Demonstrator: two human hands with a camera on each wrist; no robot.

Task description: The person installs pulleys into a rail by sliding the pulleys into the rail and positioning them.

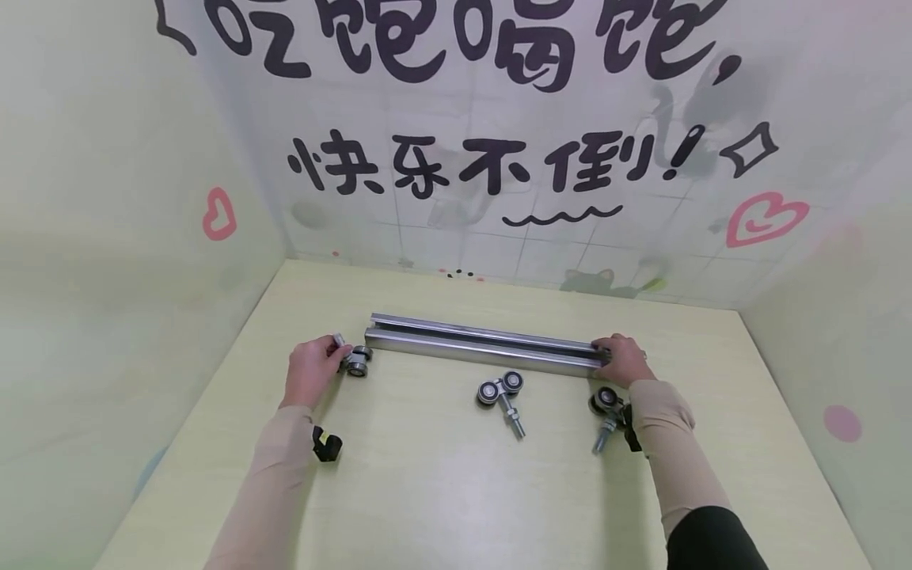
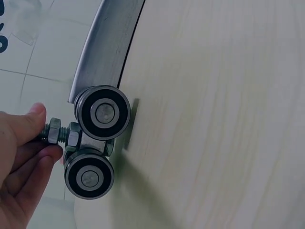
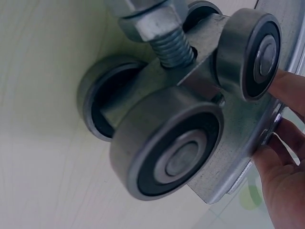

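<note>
My left hand (image 1: pixel 309 374) pinches the threaded bolt of a roller trolley (image 1: pixel 356 362) between thumb and fingers. In the left wrist view, two of the trolley's black-faced wheels (image 2: pixel 103 113) sit right by the end of a steel channel rail (image 2: pixel 106 45). The rail (image 1: pixel 473 355) lies lengthwise across the far part of the table, its slot facing up and toward me. At its right end my right hand (image 1: pixel 624 362) grips it, with fingers and thumb around the edges. A second trolley (image 3: pixel 183 160) looms large before the right wrist camera and lies just below that hand.
A third roller trolley (image 1: pixel 506 392) lies on the pale wooden table (image 1: pixel 442 483), in front of the rail's middle, its bolt pointing toward me. A printed fabric wall (image 1: pixel 456 229) rises behind, with side walls at left and right.
</note>
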